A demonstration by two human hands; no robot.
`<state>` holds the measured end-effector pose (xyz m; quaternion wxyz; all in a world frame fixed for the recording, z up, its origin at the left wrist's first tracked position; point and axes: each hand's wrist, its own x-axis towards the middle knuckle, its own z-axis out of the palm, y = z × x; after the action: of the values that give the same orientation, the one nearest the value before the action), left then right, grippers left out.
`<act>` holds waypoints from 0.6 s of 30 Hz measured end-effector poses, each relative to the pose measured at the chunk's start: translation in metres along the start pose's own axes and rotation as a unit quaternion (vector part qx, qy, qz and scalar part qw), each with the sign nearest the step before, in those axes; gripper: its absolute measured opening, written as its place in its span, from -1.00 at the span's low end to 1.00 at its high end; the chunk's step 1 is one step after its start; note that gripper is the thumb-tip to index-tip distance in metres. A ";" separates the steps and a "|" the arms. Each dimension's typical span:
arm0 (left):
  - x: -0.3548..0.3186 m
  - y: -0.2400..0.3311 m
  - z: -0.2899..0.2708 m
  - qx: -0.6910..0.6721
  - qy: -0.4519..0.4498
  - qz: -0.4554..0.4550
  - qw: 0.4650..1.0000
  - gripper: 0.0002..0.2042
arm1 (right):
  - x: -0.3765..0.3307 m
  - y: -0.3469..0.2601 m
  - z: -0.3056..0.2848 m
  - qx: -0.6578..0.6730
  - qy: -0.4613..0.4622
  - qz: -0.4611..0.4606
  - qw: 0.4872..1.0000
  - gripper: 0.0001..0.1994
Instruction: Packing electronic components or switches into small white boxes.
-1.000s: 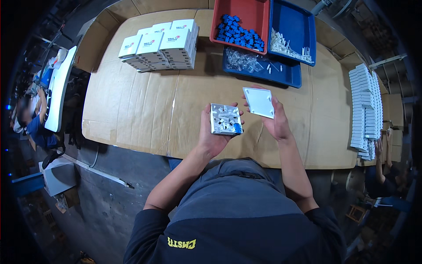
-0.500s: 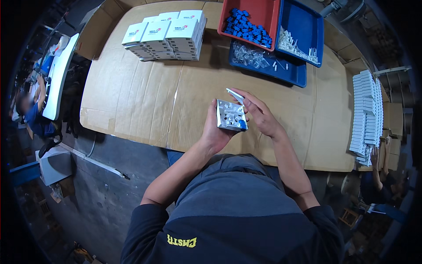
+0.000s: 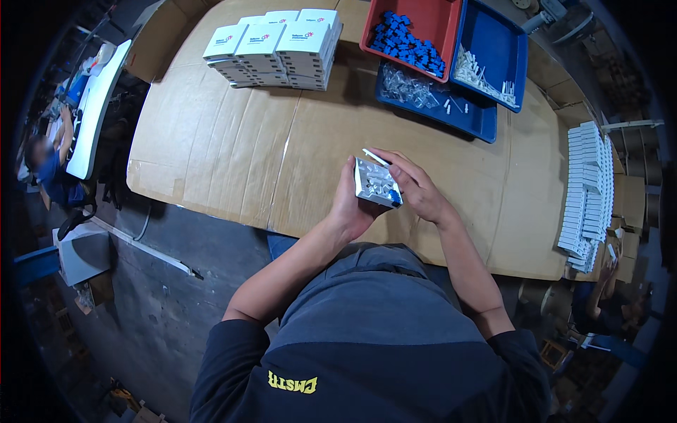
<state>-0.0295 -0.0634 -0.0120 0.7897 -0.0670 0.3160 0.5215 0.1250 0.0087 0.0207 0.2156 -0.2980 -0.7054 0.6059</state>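
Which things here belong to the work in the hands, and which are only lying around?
In use:
- left hand holding the square white part
- right hand on that part, with a thin white plate behind it

Lying about:
- stacked white boxes
- red tray of blue pieces
- blue trays of small clear and white parts
- row of white plates at right

We cannot see the underside of the white module; the left hand covers it, and the right hand hides its right edge. The small parts in the far blue tray are too small to tell apart, perhaps clear clips. A person at far left is blurred.
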 end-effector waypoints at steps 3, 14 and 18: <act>-0.003 0.000 0.004 -0.005 0.015 -0.010 1.000 -0.32 | -0.003 0.011 -0.001 0.055 0.006 0.023 0.998 -0.48; 0.001 -0.006 -0.005 -0.006 0.027 -0.026 0.999 -0.34 | -0.008 0.021 0.000 0.004 -0.011 0.015 1.000 -0.47; 0.004 -0.009 -0.006 0.010 0.027 -0.028 0.999 -0.34 | -0.008 0.015 0.001 -0.008 -0.028 0.046 0.998 -0.44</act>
<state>-0.0238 -0.0669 -0.0212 0.7960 -0.0823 0.3403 0.4939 0.1319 0.0038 0.0063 0.1647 -0.3147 -0.7018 0.6175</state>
